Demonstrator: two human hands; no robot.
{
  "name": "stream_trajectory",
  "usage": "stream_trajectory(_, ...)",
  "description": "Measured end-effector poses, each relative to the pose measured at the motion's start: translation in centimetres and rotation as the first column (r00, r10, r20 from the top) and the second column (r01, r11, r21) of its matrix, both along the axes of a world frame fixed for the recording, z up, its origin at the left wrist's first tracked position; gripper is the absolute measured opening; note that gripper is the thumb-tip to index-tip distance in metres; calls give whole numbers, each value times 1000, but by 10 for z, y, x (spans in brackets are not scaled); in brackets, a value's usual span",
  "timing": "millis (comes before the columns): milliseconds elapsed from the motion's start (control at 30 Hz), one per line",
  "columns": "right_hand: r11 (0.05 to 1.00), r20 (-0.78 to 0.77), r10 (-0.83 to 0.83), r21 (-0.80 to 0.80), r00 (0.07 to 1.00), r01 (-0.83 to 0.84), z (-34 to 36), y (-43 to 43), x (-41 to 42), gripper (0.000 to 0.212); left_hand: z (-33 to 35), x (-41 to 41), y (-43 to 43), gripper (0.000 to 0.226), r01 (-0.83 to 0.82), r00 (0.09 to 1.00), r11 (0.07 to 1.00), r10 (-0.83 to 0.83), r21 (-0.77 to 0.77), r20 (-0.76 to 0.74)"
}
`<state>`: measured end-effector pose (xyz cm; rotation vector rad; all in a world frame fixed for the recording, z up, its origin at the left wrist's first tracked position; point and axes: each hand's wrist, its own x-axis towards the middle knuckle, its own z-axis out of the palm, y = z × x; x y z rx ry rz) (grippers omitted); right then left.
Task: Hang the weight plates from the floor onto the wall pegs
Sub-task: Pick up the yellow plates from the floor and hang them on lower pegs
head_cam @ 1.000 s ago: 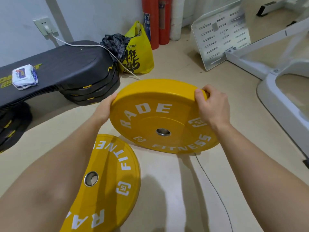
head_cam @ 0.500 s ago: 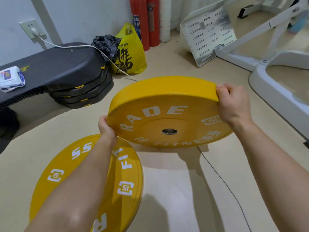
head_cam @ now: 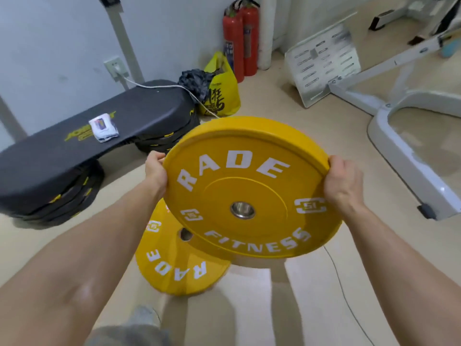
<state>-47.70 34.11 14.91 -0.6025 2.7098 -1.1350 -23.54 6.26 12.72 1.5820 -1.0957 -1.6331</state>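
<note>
A yellow weight plate [head_cam: 249, 191] with white RADE FITNESS lettering is held up off the floor, its face tilted toward me. My left hand [head_cam: 155, 171] grips its left rim and my right hand [head_cam: 343, 183] grips its right rim, fingers curled over the edge. A second yellow plate [head_cam: 174, 268] lies flat on the floor below, partly hidden by the held one. No wall pegs are in view.
A black step platform [head_cam: 82, 143] with a small white packet sits at left on stacked black plates. A yellow bag [head_cam: 222, 93] and red fire extinguishers [head_cam: 239, 38] stand by the wall. A white machine frame [head_cam: 404, 146] lies at right. A thin cable [head_cam: 344, 290] runs along the floor.
The held plate has risen from the floor and come closer to me, its face tipping up toward the camera. Both hands keep their grip on its rim. The view has risen.
</note>
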Motion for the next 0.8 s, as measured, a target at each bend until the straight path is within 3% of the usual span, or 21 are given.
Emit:
stream_trajectory(167,995,45,90,45,995,-92,149,-59,41,43,150,76,-23,31,-86,996,995,84,44,42)
stream_trajectory(300,977,64,211,0,975,-212,287,-135,92,52,276,151,-62,36,-184,983,978,183,95,16)
stream_trajectory(400,960,65,280,2,958,-281,386,-208,135,47,372,205,-108,39,-286,958,957,285,41,30)
stream_trajectory(600,922,21,384,47,923,-385,520,-337,200,43,498,291,-201,40,-412,911,911,411,-16,-26)
stream_trajectory(800,892,17,453,-8,892,-452,590,-460,251,45,552,374,-311,28,-456,888,889,453,-26,-77)
